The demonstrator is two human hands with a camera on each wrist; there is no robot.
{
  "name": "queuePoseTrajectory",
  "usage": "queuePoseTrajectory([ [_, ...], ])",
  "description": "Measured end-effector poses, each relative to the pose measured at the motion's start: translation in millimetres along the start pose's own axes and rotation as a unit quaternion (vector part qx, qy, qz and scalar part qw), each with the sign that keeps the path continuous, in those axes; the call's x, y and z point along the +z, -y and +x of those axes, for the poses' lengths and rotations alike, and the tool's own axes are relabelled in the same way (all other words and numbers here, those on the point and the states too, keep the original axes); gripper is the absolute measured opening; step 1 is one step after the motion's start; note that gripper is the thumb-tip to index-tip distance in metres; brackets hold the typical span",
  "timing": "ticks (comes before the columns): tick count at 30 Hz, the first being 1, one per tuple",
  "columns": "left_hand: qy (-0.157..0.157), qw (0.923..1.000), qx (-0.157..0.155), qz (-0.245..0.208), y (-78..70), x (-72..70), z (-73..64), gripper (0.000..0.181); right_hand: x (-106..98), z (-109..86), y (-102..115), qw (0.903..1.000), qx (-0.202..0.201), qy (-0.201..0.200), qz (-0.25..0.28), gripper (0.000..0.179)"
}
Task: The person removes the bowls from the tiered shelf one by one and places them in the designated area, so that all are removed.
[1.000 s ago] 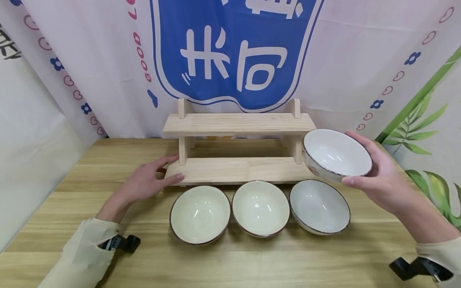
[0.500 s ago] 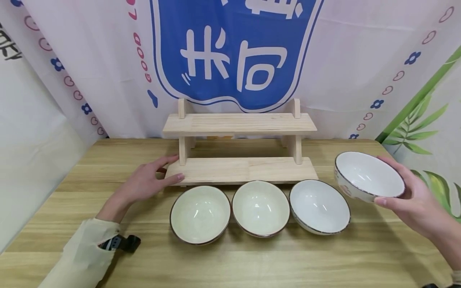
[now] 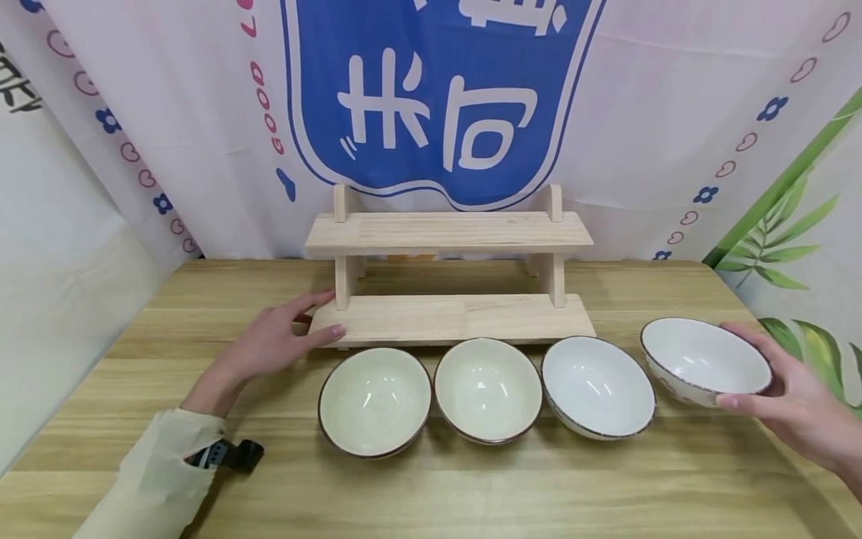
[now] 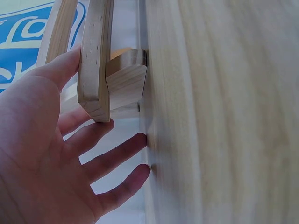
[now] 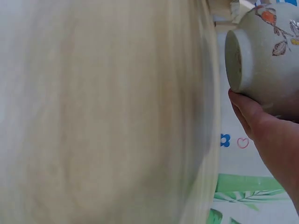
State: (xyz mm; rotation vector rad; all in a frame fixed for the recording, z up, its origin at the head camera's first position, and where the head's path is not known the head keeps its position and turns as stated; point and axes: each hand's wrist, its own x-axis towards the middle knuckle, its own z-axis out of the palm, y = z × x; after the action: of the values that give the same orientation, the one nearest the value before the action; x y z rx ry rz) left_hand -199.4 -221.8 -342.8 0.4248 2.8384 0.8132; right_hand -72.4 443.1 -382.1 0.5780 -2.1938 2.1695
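My right hand (image 3: 801, 408) grips a white bowl (image 3: 703, 359) with a dark rim by its right side, thumb near the rim. In the right wrist view this bowl (image 5: 268, 70) shows a bird-and-leaf pattern, and its foot is apart from the tabletop. My left hand (image 3: 269, 340) holds the left end of a two-tier wooden shelf (image 3: 438, 318), thumb on the lower board. Three bowls stand in a row before the shelf: a cream bowl (image 3: 375, 403) at left, another cream bowl (image 3: 488, 391) in the middle, a white bowl (image 3: 598, 387) at right.
The wood-grain table (image 3: 471, 494) carries the shelf and the row of bowls. Behind it hangs a white cloth (image 3: 640, 135) with a blue printed badge. A leaf-patterned wall covering (image 3: 781, 239) borders the right side.
My right hand has carried the white bowl rightward and down, away from the shelf's right end to beside the row. The left hand, the shelf and the three standing bowls have stayed in place.
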Motion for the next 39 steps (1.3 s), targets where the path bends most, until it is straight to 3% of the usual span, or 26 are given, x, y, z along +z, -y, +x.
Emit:
queuePoseTrajectory([
  [10, -0.004, 1.0000, 0.005, -0.001, -0.8, 0.9, -0.8, 0.086, -2.2, -3.4, -1.9, 0.9967, 0.040, -0.011, -0.070, 0.095],
  [18, -0.002, 1.0000, 0.002, -0.002, -2.5, 0.3, -0.6, 0.086, -7.2, -4.2, 7.5, 0.9851, 0.049, 0.003, -0.165, 0.106],
  [21, -0.001, 1.0000, 0.000, -0.002, -3.1, 0.3, -0.8, 0.087, -9.6, -5.1, 7.4, 0.9844, 0.043, 0.014, -0.170, 0.109],
  [28, 0.003, 1.0000, 0.000, -0.001, -5.1, 0.6, 0.3, 0.087, -14.1, -6.7, 2.2, 0.9920, 0.020, 0.061, -0.109, 0.112],
  [33, 0.005, 1.0000, 0.003, 0.001, -6.8, 2.0, 1.5, 0.087, -14.7, -9.5, 2.9, 0.9895, 0.022, 0.070, -0.125, 0.112],
  [36, 0.005, 1.0000, 0.006, 0.002, -6.7, 2.0, 1.2, 0.087, -13.5, -8.2, 6.5, 0.9789, 0.029, 0.064, -0.192, 0.114],
  [39, 0.001, 0.9999, 0.007, 0.012, -6.0, -0.8, 0.8, 0.088, -12.1, -0.9, 14.8, 0.9557, 0.038, 0.044, -0.289, 0.112],
])
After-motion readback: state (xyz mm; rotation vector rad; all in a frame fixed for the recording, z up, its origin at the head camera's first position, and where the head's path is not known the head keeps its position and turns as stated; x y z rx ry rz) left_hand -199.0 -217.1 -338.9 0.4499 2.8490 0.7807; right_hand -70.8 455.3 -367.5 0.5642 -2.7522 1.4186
